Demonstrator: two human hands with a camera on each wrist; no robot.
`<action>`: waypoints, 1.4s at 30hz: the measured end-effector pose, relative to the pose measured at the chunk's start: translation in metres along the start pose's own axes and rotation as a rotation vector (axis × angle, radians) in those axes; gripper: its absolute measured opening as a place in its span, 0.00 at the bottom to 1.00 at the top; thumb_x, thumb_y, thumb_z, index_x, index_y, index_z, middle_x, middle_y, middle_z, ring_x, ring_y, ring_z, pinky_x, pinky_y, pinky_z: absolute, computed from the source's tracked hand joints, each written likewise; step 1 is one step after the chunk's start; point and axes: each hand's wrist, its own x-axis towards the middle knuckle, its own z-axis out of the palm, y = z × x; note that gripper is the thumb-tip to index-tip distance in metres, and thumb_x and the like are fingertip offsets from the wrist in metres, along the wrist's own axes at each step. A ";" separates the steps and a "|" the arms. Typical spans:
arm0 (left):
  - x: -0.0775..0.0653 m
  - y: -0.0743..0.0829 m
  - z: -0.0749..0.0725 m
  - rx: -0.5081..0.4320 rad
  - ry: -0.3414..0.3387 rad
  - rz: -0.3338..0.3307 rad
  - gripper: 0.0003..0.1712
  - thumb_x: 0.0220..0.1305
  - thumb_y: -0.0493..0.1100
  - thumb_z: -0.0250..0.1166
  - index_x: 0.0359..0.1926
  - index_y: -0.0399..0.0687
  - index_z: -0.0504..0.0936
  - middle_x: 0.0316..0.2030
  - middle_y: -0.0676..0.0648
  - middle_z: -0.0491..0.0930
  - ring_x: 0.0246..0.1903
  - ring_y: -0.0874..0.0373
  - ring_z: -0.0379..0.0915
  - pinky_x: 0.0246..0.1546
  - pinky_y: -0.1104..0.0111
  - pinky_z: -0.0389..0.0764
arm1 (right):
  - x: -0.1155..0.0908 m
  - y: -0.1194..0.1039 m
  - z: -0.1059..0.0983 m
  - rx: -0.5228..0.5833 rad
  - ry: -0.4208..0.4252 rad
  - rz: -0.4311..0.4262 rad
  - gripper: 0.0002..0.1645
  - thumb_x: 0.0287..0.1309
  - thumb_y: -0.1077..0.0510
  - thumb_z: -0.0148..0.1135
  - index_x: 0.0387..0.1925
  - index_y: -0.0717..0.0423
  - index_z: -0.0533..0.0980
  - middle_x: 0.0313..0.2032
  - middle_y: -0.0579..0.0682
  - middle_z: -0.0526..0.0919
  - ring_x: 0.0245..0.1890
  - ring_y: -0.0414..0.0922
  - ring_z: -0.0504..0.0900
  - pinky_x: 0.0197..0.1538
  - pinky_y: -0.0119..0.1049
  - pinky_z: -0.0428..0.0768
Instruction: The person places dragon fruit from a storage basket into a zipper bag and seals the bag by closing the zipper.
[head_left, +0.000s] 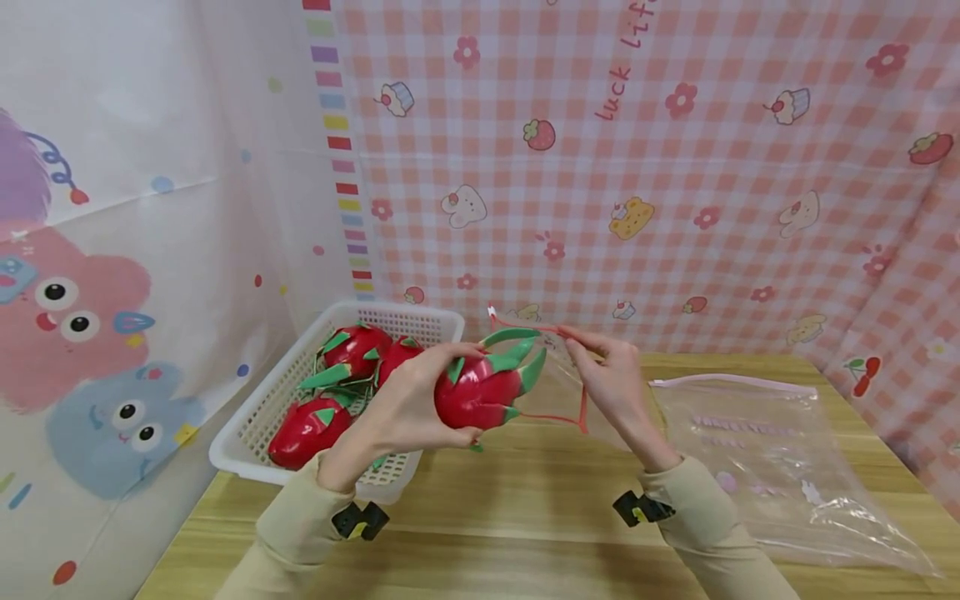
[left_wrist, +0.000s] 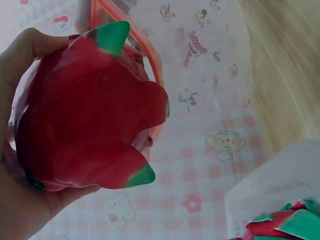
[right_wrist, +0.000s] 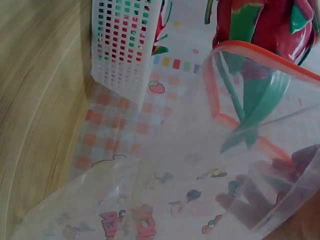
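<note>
My left hand grips a red dragon fruit with green-tipped scales, thumb below and fingers over the top. Its leafy end points right, into the mouth of a clear plastic zip bag with an orange-red rim. In the right wrist view the long green tips show through the bag's plastic, while the red body is largely outside the rim. My right hand pinches the bag's rim and holds the mouth apart. Through the film, the right fingers appear blurred.
On the left of the wooden table, a white perforated basket holds several more dragon fruits. Another clear zip bag with a pale pink zipper lies flat on the right. A checked cloth hangs behind.
</note>
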 end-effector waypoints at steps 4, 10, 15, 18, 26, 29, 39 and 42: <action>0.004 0.003 0.004 0.034 -0.008 0.031 0.46 0.35 0.49 0.78 0.58 0.47 0.69 0.56 0.47 0.76 0.50 0.56 0.76 0.41 0.67 0.84 | 0.000 0.001 0.001 0.002 0.016 -0.016 0.15 0.64 0.58 0.55 0.49 0.55 0.81 0.50 0.58 0.83 0.09 0.31 0.48 0.13 0.26 0.54; 0.008 0.007 0.012 0.134 0.044 0.073 0.43 0.35 0.51 0.77 0.57 0.51 0.72 0.62 0.45 0.70 0.53 0.53 0.74 0.41 0.64 0.84 | -0.002 0.000 0.002 0.016 -0.009 -0.014 0.16 0.65 0.57 0.54 0.50 0.53 0.81 0.51 0.58 0.83 0.08 0.31 0.46 0.13 0.26 0.53; 0.012 0.008 0.017 0.171 0.109 0.075 0.45 0.36 0.53 0.75 0.60 0.52 0.71 0.59 0.46 0.71 0.56 0.52 0.71 0.42 0.62 0.84 | -0.003 -0.001 0.002 0.014 -0.007 -0.021 0.15 0.65 0.58 0.55 0.50 0.54 0.81 0.50 0.58 0.83 0.09 0.32 0.47 0.14 0.26 0.53; 0.015 0.008 0.019 0.161 0.140 0.067 0.47 0.36 0.52 0.76 0.62 0.50 0.70 0.58 0.46 0.73 0.55 0.52 0.71 0.43 0.61 0.84 | -0.004 -0.003 0.003 0.008 -0.013 -0.019 0.15 0.64 0.58 0.55 0.50 0.53 0.81 0.48 0.58 0.84 0.09 0.33 0.49 0.14 0.27 0.54; 0.022 0.003 0.030 0.280 0.234 0.229 0.44 0.37 0.54 0.76 0.59 0.45 0.73 0.55 0.44 0.77 0.57 0.46 0.71 0.48 0.58 0.83 | -0.005 -0.007 0.003 0.007 -0.004 -0.001 0.15 0.65 0.56 0.55 0.49 0.52 0.82 0.37 0.60 0.87 0.07 0.33 0.51 0.13 0.28 0.54; 0.023 0.001 0.034 0.318 0.252 0.290 0.44 0.36 0.53 0.77 0.58 0.46 0.74 0.56 0.43 0.76 0.58 0.45 0.71 0.47 0.59 0.83 | -0.004 -0.008 0.002 0.016 -0.001 -0.002 0.15 0.65 0.57 0.55 0.49 0.53 0.82 0.36 0.60 0.87 0.09 0.33 0.59 0.12 0.28 0.56; 0.023 0.002 0.040 0.423 0.243 0.339 0.41 0.32 0.56 0.79 0.50 0.45 0.78 0.54 0.41 0.78 0.56 0.45 0.72 0.50 0.56 0.82 | -0.006 -0.008 -0.001 0.031 -0.006 -0.001 0.15 0.65 0.56 0.55 0.49 0.53 0.81 0.44 0.57 0.86 0.08 0.34 0.56 0.13 0.28 0.58; 0.023 0.001 0.042 0.468 0.253 0.354 0.41 0.32 0.57 0.79 0.50 0.45 0.79 0.54 0.43 0.79 0.56 0.44 0.72 0.53 0.55 0.80 | -0.007 -0.007 -0.001 0.030 -0.006 -0.010 0.15 0.65 0.56 0.55 0.49 0.53 0.82 0.44 0.57 0.86 0.08 0.34 0.57 0.13 0.28 0.59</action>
